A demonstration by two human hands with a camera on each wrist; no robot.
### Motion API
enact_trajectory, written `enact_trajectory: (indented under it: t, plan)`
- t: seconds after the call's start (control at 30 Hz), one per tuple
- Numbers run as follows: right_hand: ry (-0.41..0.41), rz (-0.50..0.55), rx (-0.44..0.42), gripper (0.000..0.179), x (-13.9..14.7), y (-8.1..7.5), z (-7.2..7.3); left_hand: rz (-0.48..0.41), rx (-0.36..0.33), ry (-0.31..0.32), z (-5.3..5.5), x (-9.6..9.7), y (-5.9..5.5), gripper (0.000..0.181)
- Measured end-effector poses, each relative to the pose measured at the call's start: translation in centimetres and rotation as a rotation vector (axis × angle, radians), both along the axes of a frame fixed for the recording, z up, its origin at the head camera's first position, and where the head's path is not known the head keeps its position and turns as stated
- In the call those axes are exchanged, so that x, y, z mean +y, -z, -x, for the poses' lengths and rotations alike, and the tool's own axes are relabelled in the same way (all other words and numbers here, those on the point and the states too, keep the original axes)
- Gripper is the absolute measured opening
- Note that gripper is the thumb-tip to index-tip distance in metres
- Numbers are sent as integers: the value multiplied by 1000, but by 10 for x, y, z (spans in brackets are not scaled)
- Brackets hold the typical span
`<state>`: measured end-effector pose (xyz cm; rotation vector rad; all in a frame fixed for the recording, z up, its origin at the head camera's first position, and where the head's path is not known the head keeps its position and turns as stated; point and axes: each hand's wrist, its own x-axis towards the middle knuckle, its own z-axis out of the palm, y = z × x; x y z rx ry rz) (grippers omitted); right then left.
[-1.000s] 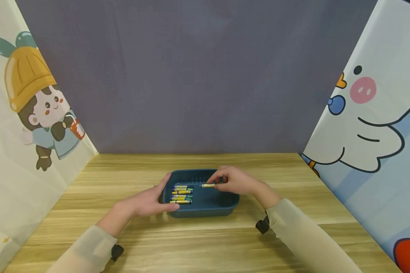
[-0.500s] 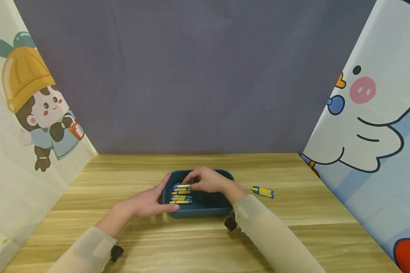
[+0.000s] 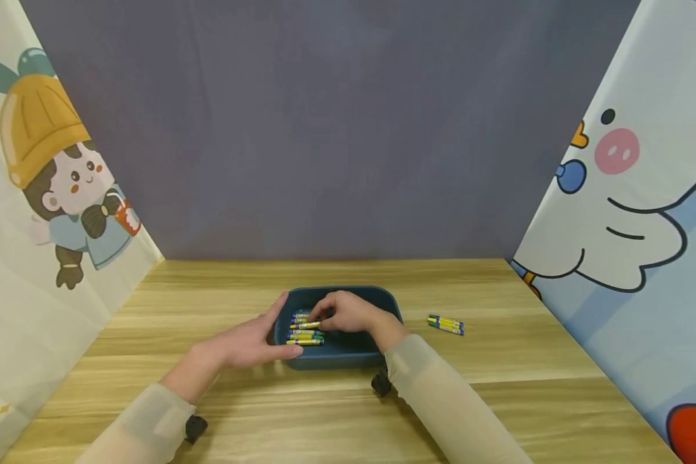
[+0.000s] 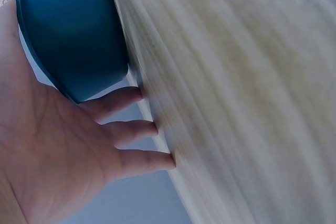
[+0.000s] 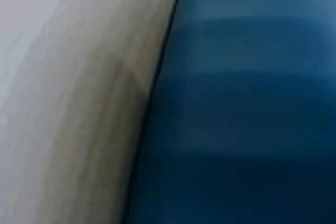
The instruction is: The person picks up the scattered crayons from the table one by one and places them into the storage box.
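Note:
Against the left end of a dark blue plastic basket (image 3: 342,362) rests my left hand (image 3: 246,338), its thumb over the front corner and index finger along the back corner. In the left wrist view this hand (image 4: 63,145) has three fingers extended, tips at the tabletop. Inside the basket, my right hand (image 3: 348,314) reaches to the left side, fingers bent, thumb and fingertips at the right end of a yellow-wrapped crayon (image 3: 304,326). Several similar crayons (image 3: 305,342) lie side by side there, some partly behind the fingers. The right wrist view shows the blue basket (image 5: 247,114) without the hand.
A few more yellow-and-blue crayons (image 3: 446,324) lie together on the wooden table (image 3: 301,412), right of the basket. A grey panel (image 3: 336,129) stands behind the table, and printed cartoon sheets (image 3: 632,193) flank both sides.
My right hand has moved left inside the basket with a crayon, to the row, then slightly nearer. The crayons on the table have come into view. My left hand has stayed in place.

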<state>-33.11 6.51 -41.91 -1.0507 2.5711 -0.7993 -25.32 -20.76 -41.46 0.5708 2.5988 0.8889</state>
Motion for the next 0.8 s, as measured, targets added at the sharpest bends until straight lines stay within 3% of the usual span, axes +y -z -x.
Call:
enact_trajectory:
  t: [0.8]
  plan:
    - [-9, -11, -37, 26, 1, 0, 2, 29, 32, 11, 0, 2, -2, 125]
